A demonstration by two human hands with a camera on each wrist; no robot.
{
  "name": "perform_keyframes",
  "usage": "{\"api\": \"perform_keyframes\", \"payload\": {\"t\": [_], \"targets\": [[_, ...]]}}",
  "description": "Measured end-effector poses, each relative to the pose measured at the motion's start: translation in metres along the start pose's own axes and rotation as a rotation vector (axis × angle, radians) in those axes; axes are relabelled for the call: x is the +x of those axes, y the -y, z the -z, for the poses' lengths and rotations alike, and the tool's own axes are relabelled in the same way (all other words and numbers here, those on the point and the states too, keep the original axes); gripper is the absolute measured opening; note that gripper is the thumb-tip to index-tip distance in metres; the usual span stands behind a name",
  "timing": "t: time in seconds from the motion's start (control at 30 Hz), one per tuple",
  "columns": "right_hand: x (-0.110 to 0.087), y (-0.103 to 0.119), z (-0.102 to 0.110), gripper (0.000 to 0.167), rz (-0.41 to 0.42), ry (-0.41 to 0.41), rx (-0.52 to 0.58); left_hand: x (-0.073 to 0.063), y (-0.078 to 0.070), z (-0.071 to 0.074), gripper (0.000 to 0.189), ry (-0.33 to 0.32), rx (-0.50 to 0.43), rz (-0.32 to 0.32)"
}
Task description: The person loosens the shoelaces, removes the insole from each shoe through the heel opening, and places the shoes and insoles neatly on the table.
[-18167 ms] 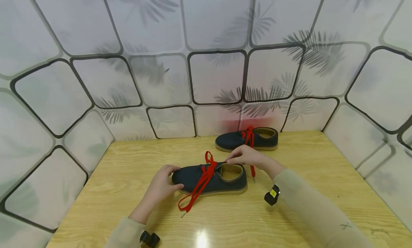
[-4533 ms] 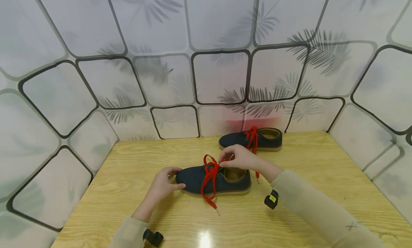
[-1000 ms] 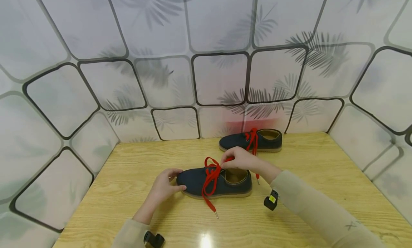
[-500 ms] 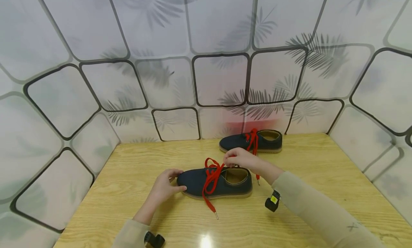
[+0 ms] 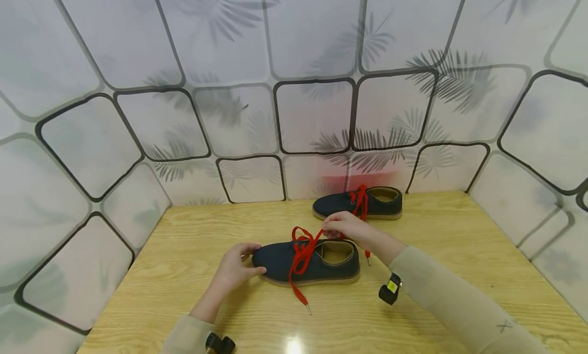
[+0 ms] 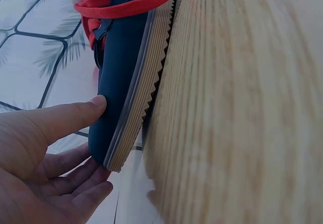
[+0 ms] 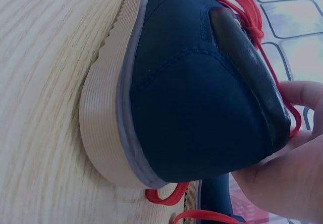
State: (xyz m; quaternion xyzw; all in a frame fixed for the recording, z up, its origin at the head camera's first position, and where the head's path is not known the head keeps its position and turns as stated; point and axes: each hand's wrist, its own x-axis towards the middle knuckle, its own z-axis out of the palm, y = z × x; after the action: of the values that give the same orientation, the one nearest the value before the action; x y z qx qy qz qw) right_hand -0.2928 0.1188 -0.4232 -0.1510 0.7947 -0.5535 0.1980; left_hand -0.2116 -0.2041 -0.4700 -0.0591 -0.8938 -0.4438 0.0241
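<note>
A navy canvas shoe [image 5: 275,262] with a pale ridged sole stands on the table, toe to the left. My left hand [image 5: 233,266] holds its toe, the thumb [image 6: 75,117] on the near side and the fingers round the tip. Red shoelace [image 5: 303,259] is bunched over the eyelets, with a small loop standing up and a metal-tipped end hanging down the near side. Above the shoe's opening, my right hand [image 5: 346,229] pinches another stretch of lace, drawn taut from the bunch. In the right wrist view this lace [image 7: 272,75] runs along the collar to the fingers.
A matching navy shoe [image 5: 333,205] with red laces [image 5: 363,201] sits behind, near the back wall; one lace end trails forward beside the near shoe's heel. Patterned fabric walls [image 5: 317,116] enclose the wooden table [image 5: 193,231] at the back and sides.
Over the last second my right hand has moved slightly right, pulling the lace straighter from the bunch. Earlier it was at the shoe's tongue, then close at the knot. My left hand stays on the toe.
</note>
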Motion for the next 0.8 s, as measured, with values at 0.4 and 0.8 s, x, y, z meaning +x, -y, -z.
{"api": "perform_keyframes", "payload": {"t": [0.4,0.8], "targets": [[-0.002,-0.0007,0.0017,0.023,-0.021,-0.032,0.135,-0.0019,-0.0015,0.0012,0.053,0.012,0.005,0.01],[-0.0019,0.005,0.0066,0.019,0.077,0.031,-0.095,-0.0013,-0.0003,0.0003,0.053,0.009,0.006,0.012]]}}
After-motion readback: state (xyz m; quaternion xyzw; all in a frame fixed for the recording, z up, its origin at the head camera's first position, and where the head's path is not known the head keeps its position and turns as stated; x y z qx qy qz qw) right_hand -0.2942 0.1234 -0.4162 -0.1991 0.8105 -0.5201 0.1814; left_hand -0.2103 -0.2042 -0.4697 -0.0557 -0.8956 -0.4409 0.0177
